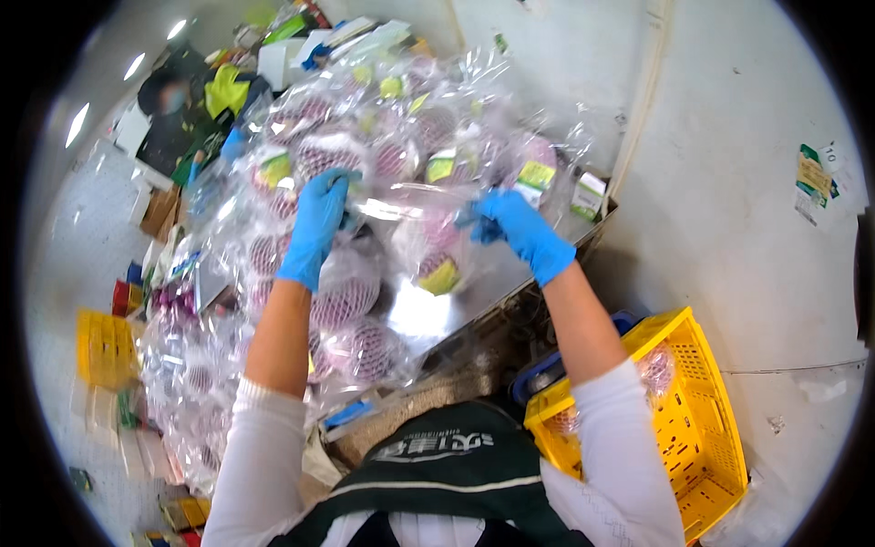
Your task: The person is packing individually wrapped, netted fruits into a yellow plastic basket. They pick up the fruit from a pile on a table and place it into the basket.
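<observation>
Both my hands wear blue gloves and are raised over a metal table (413,311). Between them the upper edge of a clear plastic bag (403,212) is stretched taut. My left hand (320,222) pinches one end of it, and my right hand (516,229) grips the other with curled fingers. Inside the bag, below this edge, sits an item in pink foam netting (441,236) with a yellow-green label (439,277). To the left of it, close by my left wrist, lie more bagged items in pink foam netting (345,294). The contents under the netting are hidden.
A large heap of bagged netted items (396,130) covers the table's far and left parts. A small labelled box (588,195) stands near its right corner. Yellow crates (697,424) (106,345) sit at right and left. A masked person (184,109) is beyond the heap.
</observation>
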### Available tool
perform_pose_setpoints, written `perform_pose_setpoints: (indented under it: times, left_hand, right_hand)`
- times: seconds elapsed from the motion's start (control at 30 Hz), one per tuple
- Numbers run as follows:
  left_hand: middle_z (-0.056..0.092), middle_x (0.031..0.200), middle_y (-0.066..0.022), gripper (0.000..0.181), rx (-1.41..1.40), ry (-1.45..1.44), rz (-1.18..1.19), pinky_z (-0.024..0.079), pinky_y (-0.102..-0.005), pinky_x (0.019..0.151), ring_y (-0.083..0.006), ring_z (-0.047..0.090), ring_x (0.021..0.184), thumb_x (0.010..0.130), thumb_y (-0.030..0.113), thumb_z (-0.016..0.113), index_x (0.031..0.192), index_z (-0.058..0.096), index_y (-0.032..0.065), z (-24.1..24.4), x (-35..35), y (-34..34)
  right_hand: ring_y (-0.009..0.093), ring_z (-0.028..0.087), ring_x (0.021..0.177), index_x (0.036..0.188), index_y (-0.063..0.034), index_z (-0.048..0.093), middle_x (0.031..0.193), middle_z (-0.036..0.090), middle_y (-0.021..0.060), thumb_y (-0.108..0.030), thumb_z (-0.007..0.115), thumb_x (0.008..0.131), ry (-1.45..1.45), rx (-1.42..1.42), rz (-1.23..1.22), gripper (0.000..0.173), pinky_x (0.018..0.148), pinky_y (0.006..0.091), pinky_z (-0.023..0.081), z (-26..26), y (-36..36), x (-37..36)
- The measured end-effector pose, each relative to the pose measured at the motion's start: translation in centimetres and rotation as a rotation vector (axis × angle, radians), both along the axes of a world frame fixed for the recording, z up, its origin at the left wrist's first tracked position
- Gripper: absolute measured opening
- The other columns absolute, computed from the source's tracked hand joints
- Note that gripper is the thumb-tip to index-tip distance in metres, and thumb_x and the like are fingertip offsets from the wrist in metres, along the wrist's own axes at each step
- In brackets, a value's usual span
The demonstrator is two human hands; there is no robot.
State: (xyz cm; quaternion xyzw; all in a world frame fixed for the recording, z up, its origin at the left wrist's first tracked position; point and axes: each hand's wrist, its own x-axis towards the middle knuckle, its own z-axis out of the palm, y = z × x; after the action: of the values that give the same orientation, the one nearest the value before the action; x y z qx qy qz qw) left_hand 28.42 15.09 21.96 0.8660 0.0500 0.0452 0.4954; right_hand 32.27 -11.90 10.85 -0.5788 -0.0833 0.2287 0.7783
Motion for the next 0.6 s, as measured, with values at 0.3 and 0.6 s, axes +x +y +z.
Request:
perform_pose_setpoints:
  times: [0.3,0.6]
  left_hand:
    - [0.06,0.086,-0.0059,0.022,-0.29,0.033,0.061,0.05,-0.0232,0.057,-0.0124,0.061,0.065,0.098,0.009,0.039,0.112,0.054,0.0,-8.1,-13.3,-1.0]
    - [0.065,0.086,-0.0099,0.022,-0.626,0.289,0.261,0.053,-0.0274,0.063,-0.0165,0.063,0.07,0.092,0.019,0.055,0.088,0.064,-0.0004,-14.1,-23.1,3.2]
  right_hand:
    - [0.016,0.065,0.067,0.11,0.0007,0.059,0.086,0.068,0.0101,-0.022,0.054,0.091,0.14,-0.197,0.001,0.03,0.057,0.0264,0.051,-1.6,-0.8,-8.7]
    - [0.009,0.057,0.063,0.118,-0.0005,0.056,0.083,0.06,0.0045,-0.013,0.061,0.087,0.155,-0.18,0.004,0.034,0.058,0.0245,0.049,-8.8,-0.5,-21.0]
